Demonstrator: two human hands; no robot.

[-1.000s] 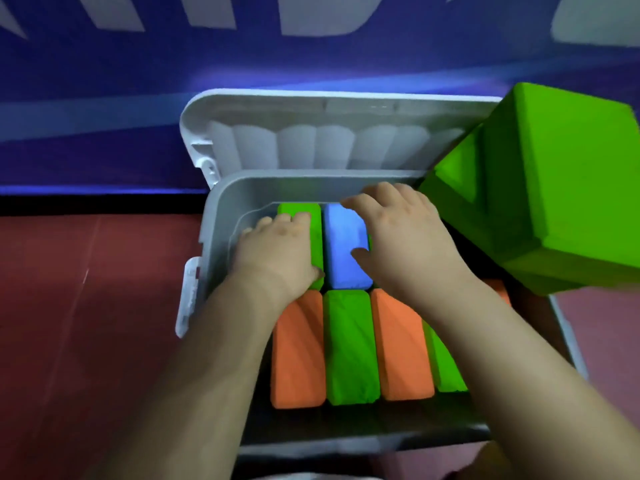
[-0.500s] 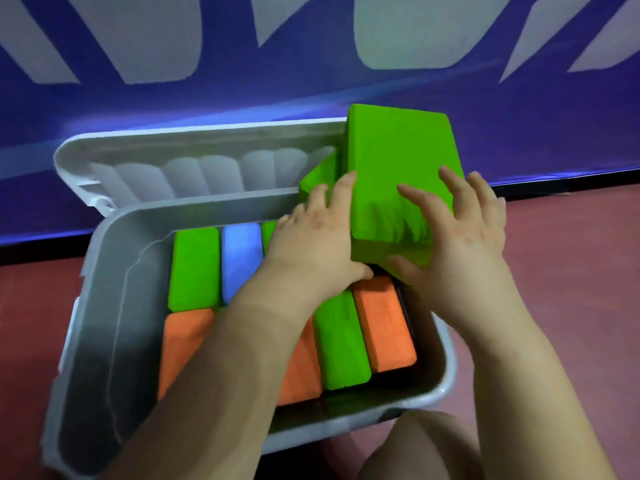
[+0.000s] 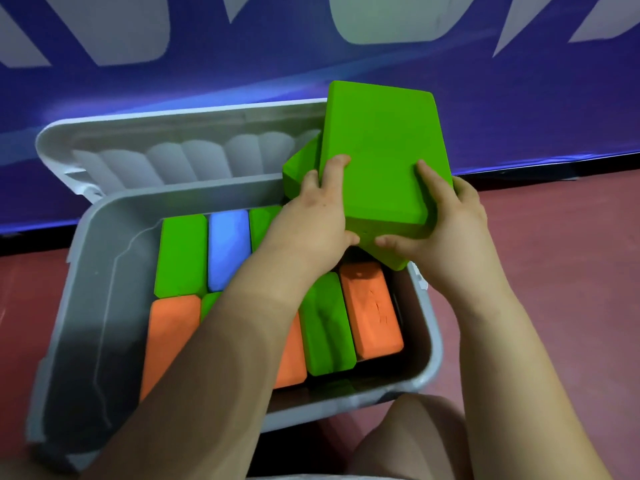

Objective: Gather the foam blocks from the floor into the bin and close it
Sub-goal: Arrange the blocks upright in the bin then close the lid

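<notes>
Bin (image 3: 86,306) on red floor (image 3: 554,254) by blue wall (image 3: 519,98); left hand (image 3: 311,223), right hand (image 3: 446,230) clamped on green block (image 3: 381,150).

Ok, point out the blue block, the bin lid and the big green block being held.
blue block (image 3: 229,249), head view, middle of its top face.
bin lid (image 3: 180,161), head view, ribbed inner side, propped open behind the bin.
big green block (image 3: 381,150), head view, centre of its broad upper face.

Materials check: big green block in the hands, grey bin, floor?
Green block: likely foam, matte, edges chamfered; similar blocks in the bin show dents. Held by left hand and right hand.
Bin: looks like moulded plastic, smooth semi-gloss, ribbed lid.
Floor: dull red, matte; material unclear.
</notes>
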